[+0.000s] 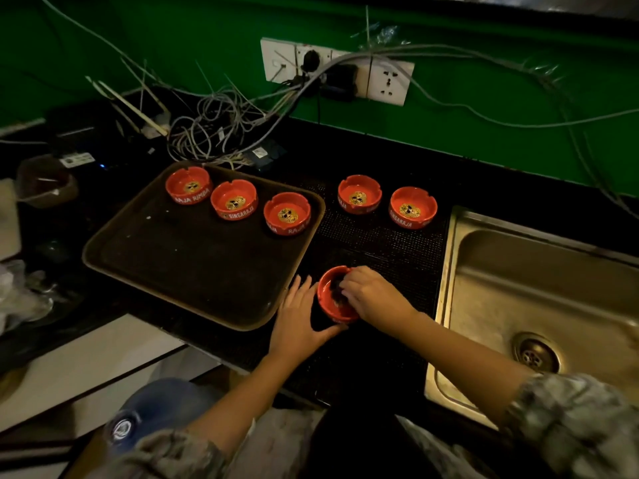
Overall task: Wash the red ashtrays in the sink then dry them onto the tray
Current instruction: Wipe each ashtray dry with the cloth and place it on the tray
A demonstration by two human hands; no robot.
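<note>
A red ashtray stands on the black mat near the counter's front edge. My left hand cups its left side and bottom rim. My right hand presses a dark cloth into its bowl. Three red ashtrays sit in a row along the far edge of the brown tray. Two more red ashtrays rest on the mat between the tray and the steel sink.
A black dotted mat covers the counter by the sink. Tangled cables and wall sockets lie behind the tray against the green wall. A brown container and plastic bags sit at the left.
</note>
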